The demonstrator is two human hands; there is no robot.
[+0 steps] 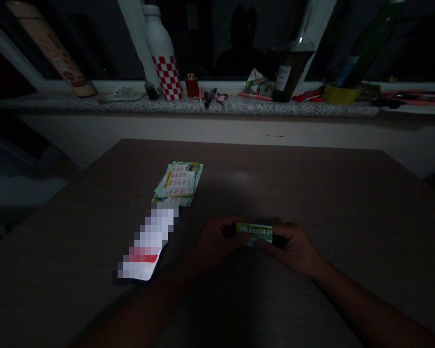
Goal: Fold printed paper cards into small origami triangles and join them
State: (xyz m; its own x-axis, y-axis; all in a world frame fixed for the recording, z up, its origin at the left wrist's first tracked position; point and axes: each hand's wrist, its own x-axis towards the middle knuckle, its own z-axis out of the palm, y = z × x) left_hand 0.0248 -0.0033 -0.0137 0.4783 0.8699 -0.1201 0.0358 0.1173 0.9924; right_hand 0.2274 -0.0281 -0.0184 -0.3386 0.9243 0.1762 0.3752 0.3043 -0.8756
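Observation:
Between both hands, just over the table, is a small green printed card [260, 232] with white characters along its face. My left hand [217, 241] pinches its left end, thumb in front and fingers behind. My right hand [293, 247] grips the right end the same way, thumb along the lower edge. To the left lies a loose stack of green and white printed cards [179, 183]. Below that stack a lit phone [147, 266] rests at a slant, most of its screen blurred out.
The brown table [329, 193] meets a wall under a speckled stone sill [235, 106]. Along the sill stand a white bottle with red checks [163, 53], a tan cylinder [54, 53], a red jar [192, 86], a dark cup [288, 77] and a green bottle [366, 43].

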